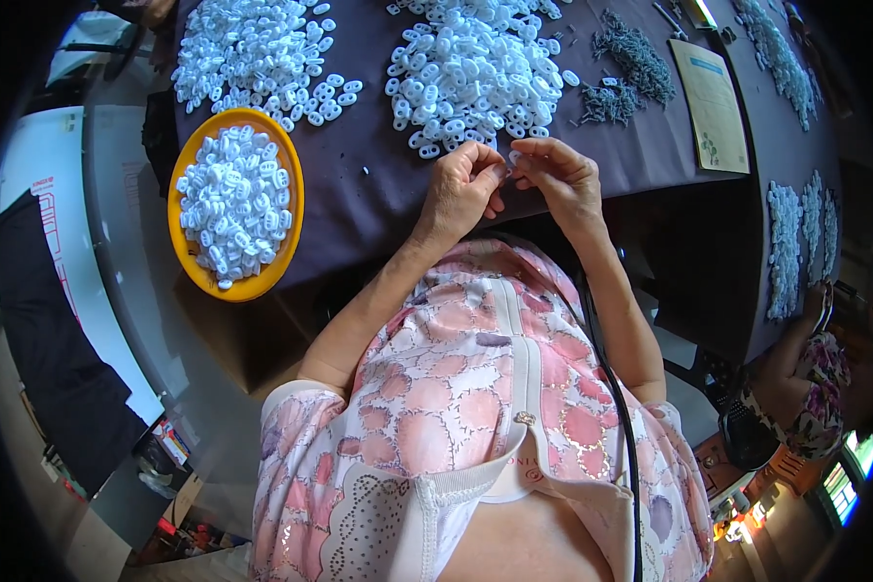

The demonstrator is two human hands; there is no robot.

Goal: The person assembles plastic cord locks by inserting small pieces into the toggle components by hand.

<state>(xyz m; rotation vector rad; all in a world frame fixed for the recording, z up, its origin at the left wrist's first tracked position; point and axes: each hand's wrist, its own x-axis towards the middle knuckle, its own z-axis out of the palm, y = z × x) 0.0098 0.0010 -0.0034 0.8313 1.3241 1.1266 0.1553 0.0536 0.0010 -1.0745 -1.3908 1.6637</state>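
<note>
Near the table's front edge, both hands are raised close together. My left hand point(461, 190) is closed in a pinch; what it holds, if anything, is too small to make out. Between the thumb and fingers of my right hand point(564, 184) is a small white plastic piece point(515, 157), mostly covered by the fingertips. Just beyond them lies a large heap of white oval plastic pieces with two holes point(475, 82). To its right is a pile of small grey metal parts point(635, 63), perhaps springs or screws.
A yellow bowl point(296, 184) full of white pieces stands at the table's left front corner. Another white heap point(247, 48) lies behind it. A tan packet point(710, 107) rests at the right. Further right, another person's arm point(786, 339) is beside rows of white pieces point(784, 247).
</note>
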